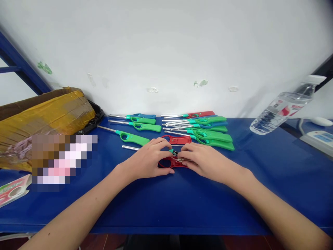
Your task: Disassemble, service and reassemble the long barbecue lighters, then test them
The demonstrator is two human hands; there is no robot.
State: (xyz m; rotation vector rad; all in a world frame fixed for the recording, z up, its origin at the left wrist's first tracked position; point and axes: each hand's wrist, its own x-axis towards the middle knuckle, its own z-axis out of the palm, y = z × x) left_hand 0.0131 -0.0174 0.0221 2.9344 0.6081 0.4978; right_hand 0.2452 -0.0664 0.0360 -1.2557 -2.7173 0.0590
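Note:
Directly before me a long-nosed gas lighter lies opened up, its red handle half point(170, 162) on the table with small inner parts showing. My left hand point(148, 158) curls its fingers and thumb about the trigger-loop end, beside a small green piece point(171, 151). A metal lighter tube point(130, 148) sticks out to the left from behind that hand. My right hand point(203, 158) pinches the other end of the handle half, where a small brass-like part shows under its fingertips; the fingers partly hide it. Just behind lies another red handle half point(179, 139).
Green lighters point(136, 138) lie at back left, and a pile of several green, blue and red lighters point(210, 133) at back right. A taped carton point(47, 118) stands left. On the right are a tilted water bottle point(282, 107) and a white device point(321, 139).

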